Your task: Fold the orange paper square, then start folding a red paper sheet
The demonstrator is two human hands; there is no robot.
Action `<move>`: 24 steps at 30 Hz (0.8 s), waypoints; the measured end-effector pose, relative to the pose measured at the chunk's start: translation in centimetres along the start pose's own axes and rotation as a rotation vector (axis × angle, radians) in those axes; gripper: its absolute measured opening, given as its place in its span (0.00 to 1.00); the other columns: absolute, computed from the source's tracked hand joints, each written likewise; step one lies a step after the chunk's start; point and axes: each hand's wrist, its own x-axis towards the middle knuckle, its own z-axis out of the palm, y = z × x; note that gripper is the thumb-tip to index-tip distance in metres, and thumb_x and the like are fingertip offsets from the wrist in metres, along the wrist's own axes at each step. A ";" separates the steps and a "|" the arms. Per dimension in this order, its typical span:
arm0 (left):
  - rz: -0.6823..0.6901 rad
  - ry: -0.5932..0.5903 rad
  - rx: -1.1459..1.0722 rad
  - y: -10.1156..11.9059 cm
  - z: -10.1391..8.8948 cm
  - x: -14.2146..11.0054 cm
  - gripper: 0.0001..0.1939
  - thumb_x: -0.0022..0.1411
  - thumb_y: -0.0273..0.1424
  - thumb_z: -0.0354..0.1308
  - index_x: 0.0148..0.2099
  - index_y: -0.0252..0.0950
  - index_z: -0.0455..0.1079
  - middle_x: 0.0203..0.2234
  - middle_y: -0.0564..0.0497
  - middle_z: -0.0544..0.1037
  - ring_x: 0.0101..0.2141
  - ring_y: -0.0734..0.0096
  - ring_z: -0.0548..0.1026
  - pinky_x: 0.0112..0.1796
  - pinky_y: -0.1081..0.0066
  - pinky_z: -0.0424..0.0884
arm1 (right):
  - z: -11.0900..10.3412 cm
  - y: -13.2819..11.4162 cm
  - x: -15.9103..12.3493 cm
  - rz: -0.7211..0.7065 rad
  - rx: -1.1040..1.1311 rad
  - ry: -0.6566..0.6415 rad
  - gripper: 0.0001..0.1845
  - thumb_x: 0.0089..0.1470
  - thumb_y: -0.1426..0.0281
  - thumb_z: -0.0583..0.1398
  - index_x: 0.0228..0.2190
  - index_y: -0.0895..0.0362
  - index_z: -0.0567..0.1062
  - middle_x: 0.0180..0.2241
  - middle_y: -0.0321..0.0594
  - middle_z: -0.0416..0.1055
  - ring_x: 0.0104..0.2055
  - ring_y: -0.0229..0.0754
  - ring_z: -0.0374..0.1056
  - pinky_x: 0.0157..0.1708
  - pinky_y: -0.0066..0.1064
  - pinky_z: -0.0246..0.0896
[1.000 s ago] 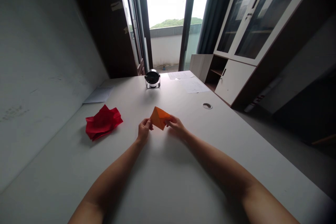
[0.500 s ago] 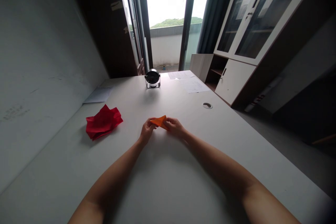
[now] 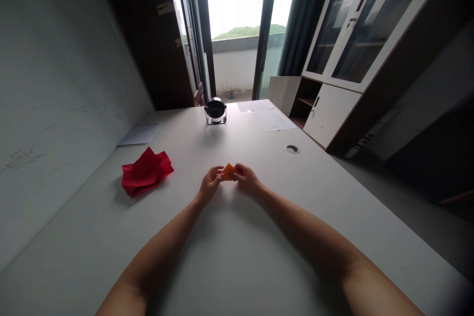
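Observation:
A small folded piece of orange paper (image 3: 228,171) is between my hands, above the middle of the white table (image 3: 237,252). My left hand (image 3: 211,180) pinches its left side, thumb towards the paper. On the right side, my right hand (image 3: 246,177) grips it with thumb and fingers, covering part of it. The paper looks like a compact pointed shape with one corner up; its finer folds are too small to make out. To the left lies crumpled, creased red paper (image 3: 147,173), apart from both hands.
A round black device on a metal stand (image 3: 215,111) stands at the far side of the table. White sheets (image 3: 274,120) lie at the back right, another sheet (image 3: 139,134) at the back left. A cable hole (image 3: 292,149) opens on the right. A wall borders the left.
The orange paper has gone from a wider, spread shape to a smaller, more compact one. My left hand has shifted slightly right, and its fingers have moved on the paper.

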 end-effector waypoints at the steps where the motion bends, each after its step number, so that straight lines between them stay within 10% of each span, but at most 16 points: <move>1: -0.010 0.004 0.013 -0.2 0.0 0.0 0.21 0.61 0.40 0.61 0.52 0.35 0.68 0.40 0.44 0.80 0.39 0.63 0.78 0.43 0.62 0.72 | 0.0 0.1 0.0 -0.004 0.016 0.001 0.16 0.51 0.57 0.63 0.28 0.56 0.67 0.23 0.32 0.66 0.26 0.36 0.60 0.27 0.28 0.56; 18: -0.069 0.087 0.070 -0.9 -0.2 0.2 0.23 0.57 0.44 0.65 0.47 0.33 0.72 0.31 0.46 0.80 0.27 0.67 0.78 0.30 0.69 0.74 | 0.2 -0.4 0.1 -0.037 0.215 -0.121 0.30 0.51 0.58 0.65 0.54 0.55 0.68 0.27 0.35 0.71 0.27 0.39 0.67 0.30 0.33 0.64; 24: -0.039 0.100 0.074 -0.5 0.0 0.2 0.26 0.57 0.40 0.65 0.54 0.35 0.69 0.32 0.47 0.81 0.31 0.67 0.79 0.37 0.66 0.74 | 0.4 0.6 0.3 -0.005 0.131 -0.021 0.19 0.52 0.56 0.63 0.41 0.56 0.73 0.25 0.36 0.71 0.24 0.38 0.64 0.26 0.31 0.62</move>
